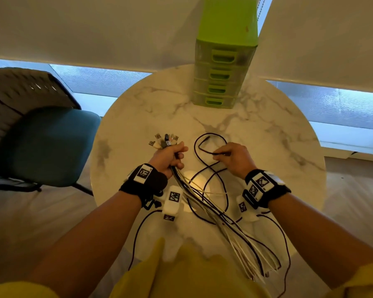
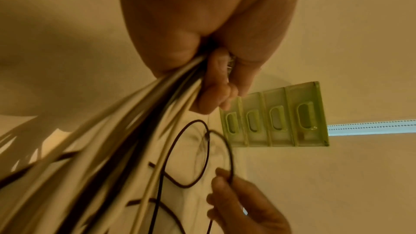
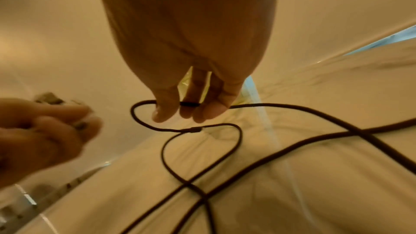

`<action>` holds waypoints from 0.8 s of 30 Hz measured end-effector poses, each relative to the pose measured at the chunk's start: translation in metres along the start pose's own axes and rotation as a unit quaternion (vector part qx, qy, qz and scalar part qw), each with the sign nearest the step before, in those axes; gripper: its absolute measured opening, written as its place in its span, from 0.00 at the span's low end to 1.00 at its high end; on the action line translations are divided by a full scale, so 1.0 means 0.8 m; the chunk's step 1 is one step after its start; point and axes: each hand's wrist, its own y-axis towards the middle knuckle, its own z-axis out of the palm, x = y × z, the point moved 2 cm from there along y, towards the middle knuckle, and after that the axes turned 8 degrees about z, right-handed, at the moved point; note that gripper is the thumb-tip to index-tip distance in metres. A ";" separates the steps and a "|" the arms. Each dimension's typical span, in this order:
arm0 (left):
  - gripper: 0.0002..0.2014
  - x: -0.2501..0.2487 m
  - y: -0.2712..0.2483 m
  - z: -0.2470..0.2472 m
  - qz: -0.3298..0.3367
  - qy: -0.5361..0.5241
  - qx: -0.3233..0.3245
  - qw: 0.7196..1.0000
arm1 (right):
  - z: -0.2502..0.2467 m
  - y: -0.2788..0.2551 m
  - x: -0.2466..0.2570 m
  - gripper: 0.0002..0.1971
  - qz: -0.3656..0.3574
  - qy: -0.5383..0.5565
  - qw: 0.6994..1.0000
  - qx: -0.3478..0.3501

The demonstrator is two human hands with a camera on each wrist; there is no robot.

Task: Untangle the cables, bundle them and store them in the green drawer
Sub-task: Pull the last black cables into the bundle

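Observation:
My left hand (image 1: 170,157) grips a bundle of white and dark cables (image 1: 205,205) just below their plugs (image 1: 164,140), which fan out above my fist. The loose ends trail toward me over the table edge. In the left wrist view the bundle (image 2: 139,124) streams out of my curled fingers. My right hand (image 1: 230,154) pinches a thin black cable (image 1: 211,168) that loops over the marble table. The right wrist view shows thumb and fingers of my right hand (image 3: 186,109) closed on that black cable (image 3: 202,129). The green drawer unit (image 1: 222,72) stands at the table's far edge, all drawers closed.
The round marble table (image 1: 267,130) is bare between my hands and the drawer unit (image 2: 274,122). A teal-cushioned chair (image 1: 41,145) stands to the left. Lowered window blinds hang behind the table. More black cable hangs off the near edge by my yellow shirt.

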 end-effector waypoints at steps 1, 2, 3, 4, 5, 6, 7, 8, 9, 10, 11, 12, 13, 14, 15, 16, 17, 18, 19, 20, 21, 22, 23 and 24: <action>0.12 0.003 0.001 0.005 -0.002 -0.008 0.000 1.000 | 0.002 -0.007 0.007 0.05 -0.025 0.022 0.999 0.013; 0.13 0.005 0.001 0.011 -0.004 -0.022 0.003 1.000 | 0.005 -0.016 0.014 0.06 -0.049 0.033 0.998 0.029; 0.14 0.007 0.001 0.017 -0.009 -0.037 0.009 0.999 | 0.007 -0.024 0.019 0.06 -0.072 0.031 0.996 0.045; 0.16 0.008 0.001 0.022 -0.014 -0.050 0.019 0.998 | 0.009 -0.031 0.024 0.06 -0.096 0.018 0.994 0.058; 0.18 0.008 0.001 0.026 -0.017 -0.059 0.031 0.998 | 0.011 -0.038 0.025 0.05 -0.114 0.000 0.991 0.072; 0.19 0.008 0.001 0.029 -0.017 -0.069 0.044 0.996 | 0.013 -0.044 0.025 0.05 -0.128 -0.014 0.988 0.087; 0.18 0.007 0.001 0.031 -0.014 -0.076 0.057 0.995 | 0.014 -0.048 0.022 0.05 -0.134 -0.021 0.985 0.105; 0.17 0.005 -0.001 0.033 -0.008 -0.080 0.070 0.994 | 0.013 -0.052 0.019 0.05 -0.136 -0.026 0.983 0.120; 0.16 0.004 -0.003 0.034 0.001 -0.081 0.081 0.993 | 0.012 -0.055 0.014 0.06 -0.131 -0.032 0.982 0.132; 0.15 0.002 -0.007 0.035 0.012 -0.082 0.092 0.992 | 0.010 -0.057 0.010 0.06 -0.122 -0.039 0.982 0.139; 0.15 0.001 -0.011 0.037 0.022 -0.084 0.101 0.991 | 0.007 -0.059 0.007 0.06 -0.110 -0.049 0.982 0.142; 0.14 0.000 -0.015 0.038 0.033 -0.085 0.107 0.990 | 0.004 -0.060 0.004 0.06 -0.099 -0.063 0.983 0.140; 0.13 -0.001 -0.020 0.041 0.045 -0.084 0.111 0.989 | 0.001 -0.061 0.001 0.06 -0.088 -0.077 0.984 0.136; 0.13 -0.001 -0.024 0.043 0.057 -0.080 0.111 0.989 | -0.002 -0.062 -0.001 0.07 -0.078 -0.088 0.984 0.131; 0.13 -0.002 -0.028 0.045 0.069 -0.074 0.110 0.989 | -0.005 -0.063 -0.003 0.07 -0.067 -0.099 0.985 0.127; 0.13 -0.003 -0.033 0.047 0.078 -0.070 0.111 0.988 | -0.007 -0.063 -0.006 0.07 -0.058 -0.113 0.984 0.122; 0.12 -0.005 -0.037 0.048 0.083 -0.068 0.116 0.987 | -0.010 -0.064 -0.008 0.07 -0.049 -0.132 0.983 0.115; 0.10 -0.007 -0.042 0.050 0.086 -0.070 0.126 0.986 | -0.013 -0.063 -0.012 0.07 -0.039 -0.153 0.982 0.107; 0.07 -0.009 -0.047 0.051 0.089 -0.074 0.139 0.984 | -0.017 -0.063 -0.017 0.08 -0.027 -0.171 0.980 0.097; 0.07 -0.011 -0.052 0.052 0.093 -0.079 0.150 0.981 | -0.023 -0.061 -0.023 0.08 -0.015 -0.182 0.979 0.086; 0.08 -0.012 -0.057 0.052 0.098 -0.082 0.159 0.979 | -0.030 -0.058 -0.028 0.09 0.001 -0.187 0.980 0.074; 0.10 -0.012 -0.061 0.052 0.106 -0.082 0.169 0.976 | -0.039 -0.055 -0.033 0.10 0.018 -0.191 0.980 0.057; 0.10 -0.013 -0.067 0.053 0.116 -0.083 0.183 0.973 | -0.049 -0.051 -0.040 0.11 0.042 -0.194 0.979 0.043; 0.09 -0.014 -0.072 0.053 0.123 -0.088 0.197 0.969 | -0.059 -0.046 -0.047 0.11 0.071 -0.197 0.977 0.032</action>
